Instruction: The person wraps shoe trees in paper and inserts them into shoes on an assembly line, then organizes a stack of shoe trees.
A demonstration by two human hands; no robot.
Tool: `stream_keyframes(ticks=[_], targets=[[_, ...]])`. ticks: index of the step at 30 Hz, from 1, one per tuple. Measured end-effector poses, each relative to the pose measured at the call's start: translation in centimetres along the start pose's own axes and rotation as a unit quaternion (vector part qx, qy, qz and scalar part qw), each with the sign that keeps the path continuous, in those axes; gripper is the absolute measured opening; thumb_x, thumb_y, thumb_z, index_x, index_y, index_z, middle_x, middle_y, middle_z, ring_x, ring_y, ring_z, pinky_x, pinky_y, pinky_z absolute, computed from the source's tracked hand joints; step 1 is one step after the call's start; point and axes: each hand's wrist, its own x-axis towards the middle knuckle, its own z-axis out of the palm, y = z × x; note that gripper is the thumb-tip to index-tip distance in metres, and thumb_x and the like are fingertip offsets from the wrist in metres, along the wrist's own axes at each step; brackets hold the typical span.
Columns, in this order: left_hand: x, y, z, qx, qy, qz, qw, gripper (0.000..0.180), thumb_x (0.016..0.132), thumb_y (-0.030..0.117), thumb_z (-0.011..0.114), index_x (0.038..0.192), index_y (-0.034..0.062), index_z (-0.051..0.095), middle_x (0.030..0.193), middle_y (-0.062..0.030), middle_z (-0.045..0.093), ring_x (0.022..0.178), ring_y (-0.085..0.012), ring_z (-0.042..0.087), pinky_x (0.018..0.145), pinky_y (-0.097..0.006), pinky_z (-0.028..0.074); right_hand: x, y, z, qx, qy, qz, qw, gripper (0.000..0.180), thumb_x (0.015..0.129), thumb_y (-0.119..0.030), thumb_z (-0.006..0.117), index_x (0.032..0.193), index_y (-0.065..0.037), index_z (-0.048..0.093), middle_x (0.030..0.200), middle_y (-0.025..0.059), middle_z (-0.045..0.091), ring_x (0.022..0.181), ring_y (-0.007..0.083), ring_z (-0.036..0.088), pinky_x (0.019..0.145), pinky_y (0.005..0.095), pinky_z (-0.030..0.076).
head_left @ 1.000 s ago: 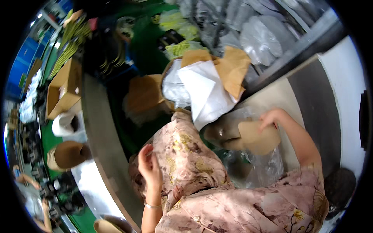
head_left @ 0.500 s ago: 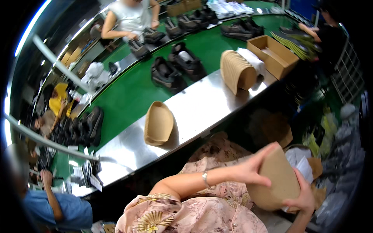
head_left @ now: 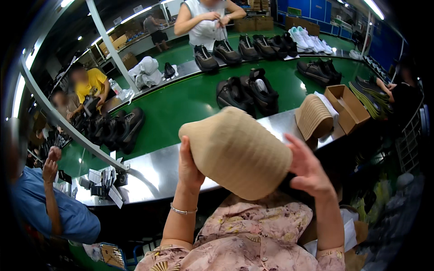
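A nested stack of tan moulded cardboard pieces (head_left: 239, 151), curved and ridged by its layers, is held up in front of me over the bench edge. My left hand (head_left: 190, 165) grips its left end, with the thumb up along the side and the other fingers mostly hidden behind it. At the right end is my right hand (head_left: 309, 169), fingers spread and palm turned toward the stack; whether it touches the edge I cannot tell. A similar cardboard stack (head_left: 312, 117) rests on the metal bench strip (head_left: 158, 171) to the right.
An open brown box (head_left: 346, 108) stands beside that stack. Dark shoes (head_left: 246, 92) sit on the green belt (head_left: 176, 119), with more shoes (head_left: 120, 128) at left. Across the belt a person (head_left: 208, 27) handles laces. Someone in blue (head_left: 54, 205) is at my left. Small cards (head_left: 104, 183) lie nearby.
My hands have moved from the lower right to the middle, over the bench edge. One cardboard piece showed in them before; now a layered stack does. My right hand's fingers have spread.
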Motion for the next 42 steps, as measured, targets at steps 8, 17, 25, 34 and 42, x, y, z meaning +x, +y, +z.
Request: stream_keyframes(ticks=[8, 17, 25, 34, 42], targets=[[1.8, 3.2, -8.1, 0.000, 0.070, 0.098, 0.993, 0.068, 0.090, 0.053, 0.044, 0.128, -0.0022, 0.040, 0.127, -0.0136, 0.050, 0.116, -0.0241, 0.049, 0.098, -0.037, 0.041, 10.7, 5.0, 8.6, -0.121, 0.031, -0.004, 0.992, 0.064, 0.084, -0.013, 0.063, 0.135, -0.003, 0.026, 0.111, 0.0140, 0.055, 0.099, 0.0211, 0.058, 0.081, 0.0329, 0.049], [3.8, 4.4, -16.9, 0.034, 0.111, 0.071, 0.991, 0.042, 0.099, 0.031, 0.033, 0.122, -0.0025, 0.046, 0.114, -0.0120, 0.057, 0.098, -0.0185, 0.058, 0.085, -0.030, 0.049, 17.8, 9.6, 14.3, -0.426, 0.096, -0.068, 0.897, 0.014, 0.080, -0.009, 0.058, 0.082, 0.000, 0.048, 0.073, 0.0202, 0.057, 0.069, 0.0392, 0.056, 0.061, 0.0436, 0.044], [1.8, 4.5, -18.3, 0.210, 0.095, 0.138, 0.963, 0.073, 0.093, 0.054, 0.036, 0.134, -0.0066, 0.032, 0.130, -0.0164, 0.045, 0.119, -0.0218, 0.045, 0.101, -0.032, 0.034, 17.9, 17.1, 16.1, -0.528, 0.052, -0.005, 0.848, 0.015, 0.081, -0.009, 0.056, 0.087, 0.002, 0.048, 0.081, 0.0229, 0.058, 0.072, 0.0409, 0.058, 0.067, 0.0452, 0.048], [-3.7, 6.0, -17.5, 0.606, 0.139, 0.224, 0.750, 0.105, 0.074, 0.066, 0.058, 0.140, -0.0049, 0.018, 0.145, -0.0186, 0.024, 0.132, -0.0285, 0.029, 0.108, -0.039, 0.020, 16.0, 11.4, 11.3, -0.546, 0.205, -0.098, 0.806, 0.063, 0.077, -0.029, 0.066, 0.118, 0.009, 0.038, 0.093, 0.0224, 0.054, 0.090, 0.0380, 0.054, 0.080, 0.0412, 0.044], [-4.8, 0.0, -7.2, 0.589, -0.019, 0.311, 0.746, 0.033, 0.088, 0.006, 0.051, 0.118, -0.0073, 0.046, 0.119, -0.0209, 0.051, 0.113, -0.0338, 0.049, 0.092, -0.040, 0.042, 13.6, 17.4, 6.9, -0.132, 0.247, 0.129, 0.951, 0.077, 0.072, -0.012, 0.070, 0.136, -0.001, 0.029, 0.128, 0.0229, 0.042, 0.121, 0.0303, 0.041, 0.099, 0.0404, 0.037]])
